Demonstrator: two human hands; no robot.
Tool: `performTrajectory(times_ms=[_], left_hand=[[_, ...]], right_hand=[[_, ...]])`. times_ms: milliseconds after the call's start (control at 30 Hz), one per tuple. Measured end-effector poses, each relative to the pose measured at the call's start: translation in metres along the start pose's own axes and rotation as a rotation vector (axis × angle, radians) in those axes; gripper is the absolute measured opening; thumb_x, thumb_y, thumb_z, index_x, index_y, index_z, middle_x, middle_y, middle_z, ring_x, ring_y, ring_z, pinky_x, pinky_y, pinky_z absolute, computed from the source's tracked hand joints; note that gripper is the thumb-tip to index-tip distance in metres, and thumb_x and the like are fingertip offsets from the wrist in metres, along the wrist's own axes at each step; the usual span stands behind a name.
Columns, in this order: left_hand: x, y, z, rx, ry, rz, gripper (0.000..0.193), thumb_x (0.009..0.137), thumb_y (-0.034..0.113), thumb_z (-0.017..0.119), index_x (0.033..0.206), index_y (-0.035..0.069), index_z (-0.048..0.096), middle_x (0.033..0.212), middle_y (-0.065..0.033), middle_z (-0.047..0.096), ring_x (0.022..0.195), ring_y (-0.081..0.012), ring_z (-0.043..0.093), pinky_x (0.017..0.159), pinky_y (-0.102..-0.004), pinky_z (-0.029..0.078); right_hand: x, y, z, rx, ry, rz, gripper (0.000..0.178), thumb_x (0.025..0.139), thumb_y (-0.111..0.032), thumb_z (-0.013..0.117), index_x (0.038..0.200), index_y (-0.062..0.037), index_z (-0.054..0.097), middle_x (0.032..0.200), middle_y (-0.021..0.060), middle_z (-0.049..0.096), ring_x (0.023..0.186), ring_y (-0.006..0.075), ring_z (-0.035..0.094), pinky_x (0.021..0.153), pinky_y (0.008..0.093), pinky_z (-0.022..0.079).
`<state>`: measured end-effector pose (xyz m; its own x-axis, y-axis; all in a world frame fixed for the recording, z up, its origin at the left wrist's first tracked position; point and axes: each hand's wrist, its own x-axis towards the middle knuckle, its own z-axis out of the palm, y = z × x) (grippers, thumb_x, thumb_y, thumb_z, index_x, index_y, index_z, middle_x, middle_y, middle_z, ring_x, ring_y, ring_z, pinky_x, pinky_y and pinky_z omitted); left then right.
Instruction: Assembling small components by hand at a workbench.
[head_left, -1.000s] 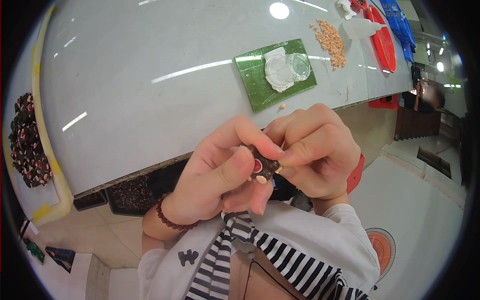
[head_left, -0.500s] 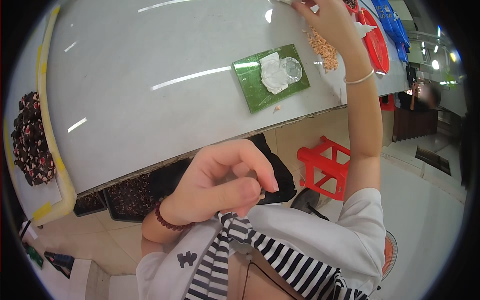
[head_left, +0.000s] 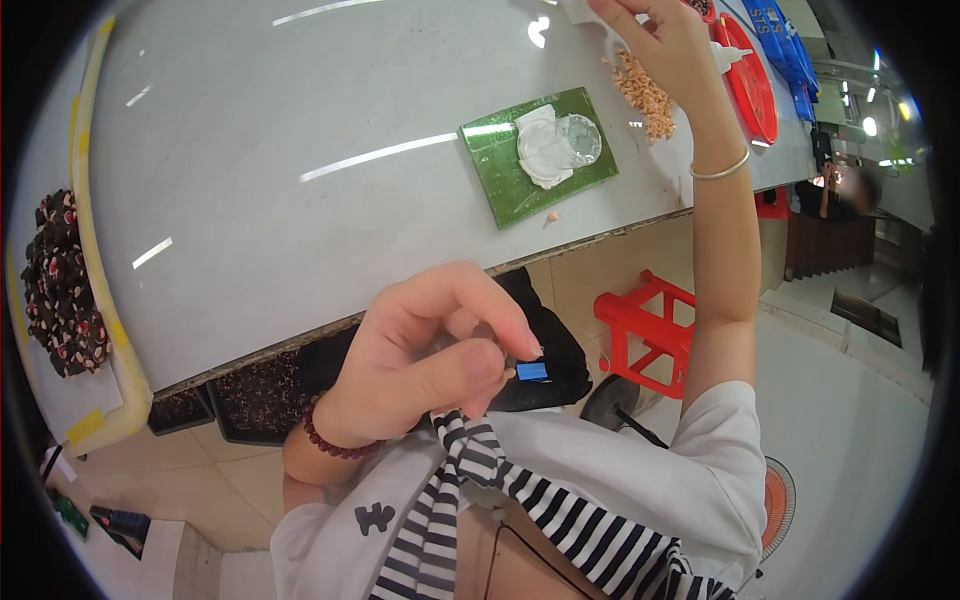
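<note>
Brown shows between the curled fingers of the left hand (head_left: 425, 350), where the small piece (head_left: 484, 331) sits, on the body side of the green tray (head_left: 506, 192). A second ago the right hand (head_left: 662, 45) was pinching it too; now that hand is beyond the tray's far right corner, so work on the piece seems paused. Left thumb and fingers grip it; the right arm is stretched out, fingers bent beside a whitish thing (head_left: 578, 10), whether holding it I cannot tell.
</note>
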<state>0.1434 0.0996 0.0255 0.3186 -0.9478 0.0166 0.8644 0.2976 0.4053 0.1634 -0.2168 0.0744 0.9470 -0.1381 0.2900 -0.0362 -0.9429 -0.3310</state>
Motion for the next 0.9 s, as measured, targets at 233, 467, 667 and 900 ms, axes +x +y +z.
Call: performTrajectory(times_ms=[233, 467, 667, 900], left_hand=[[-0.002, 0.003, 0.003, 0.037, -0.023, -0.043, 0.013, 0.089, 0.009, 0.054, 0.096, -0.001, 0.057, 0.074, -0.0015, 0.056, 0.058, -0.0032, 0.05, 0.055, -0.0169, 0.037], [-0.007, 0.002, -0.003, 0.089, 0.009, -0.03, 0.013, 0.089, 0.01, 0.054, 0.096, -0.001, 0.057, 0.07, -0.0007, 0.055, 0.057, -0.0028, 0.049, 0.055, -0.0166, 0.037], [-0.006, 0.002, -0.006, 0.079, 0.008, -0.041, 0.014, 0.09, 0.011, 0.054, 0.096, -0.001, 0.057, 0.069, -0.0006, 0.055, 0.057, -0.0029, 0.05, 0.054, -0.0163, 0.037], [-0.005, -0.002, 0.0, 0.172, 0.094, -0.031, 0.02, 0.088, 0.018, 0.058, 0.093, -0.001, 0.055, 0.069, -0.0024, 0.055, 0.054, -0.0035, 0.048, 0.05, -0.0162, 0.036]], right_hand=[[0.013, 0.025, -0.014, -0.008, 0.111, 0.09, 0.02, 0.084, -0.012, 0.059, 0.096, 0.0012, 0.066, 0.087, 0.0113, 0.067, 0.077, 0.0146, 0.063, 0.069, 0.0279, 0.049], [0.013, 0.024, 0.003, -0.362, 0.061, -0.005, 0.023, 0.078, -0.005, 0.053, 0.098, 0.0004, 0.064, 0.091, 0.0194, 0.063, 0.089, 0.034, 0.061, 0.079, 0.0393, 0.048], [0.007, 0.034, 0.005, -0.391, 0.065, 0.033, 0.018, 0.078, -0.006, 0.056, 0.093, 0.0012, 0.064, 0.088, 0.0183, 0.064, 0.086, 0.0326, 0.061, 0.079, 0.0389, 0.048], [0.003, 0.034, -0.001, -0.251, -0.024, 0.15, 0.015, 0.077, -0.009, 0.063, 0.088, 0.0025, 0.064, 0.081, 0.0136, 0.065, 0.069, 0.0201, 0.064, 0.063, 0.0293, 0.049]])
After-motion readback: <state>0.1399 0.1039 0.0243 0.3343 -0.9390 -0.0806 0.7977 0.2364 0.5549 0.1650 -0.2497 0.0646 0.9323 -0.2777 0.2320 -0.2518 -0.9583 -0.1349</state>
